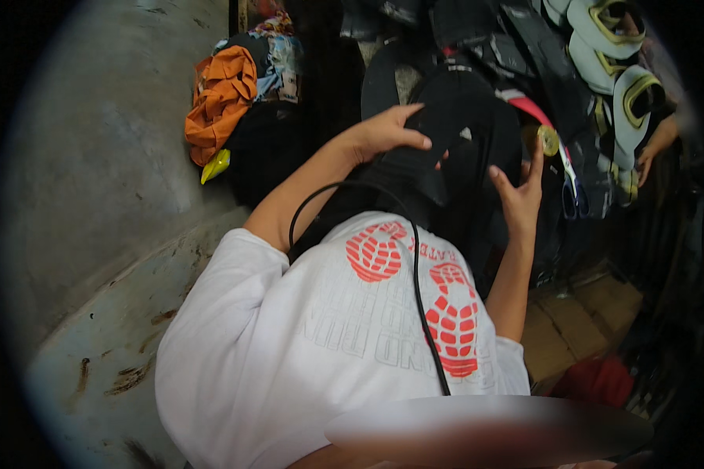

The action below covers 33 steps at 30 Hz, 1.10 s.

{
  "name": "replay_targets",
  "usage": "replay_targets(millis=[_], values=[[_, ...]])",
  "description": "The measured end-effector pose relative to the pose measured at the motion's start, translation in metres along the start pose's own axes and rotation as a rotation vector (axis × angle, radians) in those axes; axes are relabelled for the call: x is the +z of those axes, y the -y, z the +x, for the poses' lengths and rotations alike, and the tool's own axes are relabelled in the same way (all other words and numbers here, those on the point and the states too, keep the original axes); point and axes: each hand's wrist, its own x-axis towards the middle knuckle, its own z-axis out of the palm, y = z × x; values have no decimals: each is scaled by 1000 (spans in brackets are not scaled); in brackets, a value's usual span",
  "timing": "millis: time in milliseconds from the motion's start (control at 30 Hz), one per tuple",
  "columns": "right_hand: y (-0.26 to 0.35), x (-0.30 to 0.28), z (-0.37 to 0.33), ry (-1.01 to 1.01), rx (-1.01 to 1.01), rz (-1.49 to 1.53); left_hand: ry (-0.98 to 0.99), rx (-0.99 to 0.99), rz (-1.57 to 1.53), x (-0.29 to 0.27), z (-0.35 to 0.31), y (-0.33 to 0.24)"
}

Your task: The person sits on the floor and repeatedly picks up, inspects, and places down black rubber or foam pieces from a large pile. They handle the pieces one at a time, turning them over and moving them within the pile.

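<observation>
Black, curved flat fabric-like pieces [473, 117] lie in a stack in front of me. My left hand [383, 134] reaches over their left side, thumb and index finger spread. Small bits of fingertip show past the black edge; the remaining fingers are hidden. At the right edge of the pieces is my right hand [520, 191], thumb and index finger apart. Its raised index fingertip is beside a small yellowish round roll [549, 141]. To the right of it lie scissors [575, 191] with dark blue handles, next to a curved pink-red strip [528, 108].
White curved pieces with yellow-edged openings [633, 109] are stacked at the upper right, beside another person's hand [655, 152]. Orange cloth [223, 105] and patterned fabric lie at the upper left. Cardboard [575, 316] and a red thing [598, 381] are at the lower right.
</observation>
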Motion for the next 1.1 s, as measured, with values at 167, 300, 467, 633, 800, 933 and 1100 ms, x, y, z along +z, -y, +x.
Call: replay_targets(millis=[167, 300, 467, 633, 800, 933, 1100], values=[[-4, -5, 2, -53, 3, 93, 20, 11, -10, 10, -2, -3], [-5, -14, -1, 65, 218, 339, -116, 13, 69, 8, 1, -5], [-14, -19, -12, 22, 361, 548, -165, 129, 374, 2, 10, -1], [-25, -20, -35, -121, 356, 512, -543, 455, 943, -11, 28, 8], [-42, 13, -68, -263, 382, 705, -617, 857, 1224, -23, 55, 28], [-50, 26, -78, -320, 378, 664, -606, 723, 1114, -34, 60, 34], [-42, 22, -80, -350, 305, 704, -602, 718, 958, -36, 57, 34]])
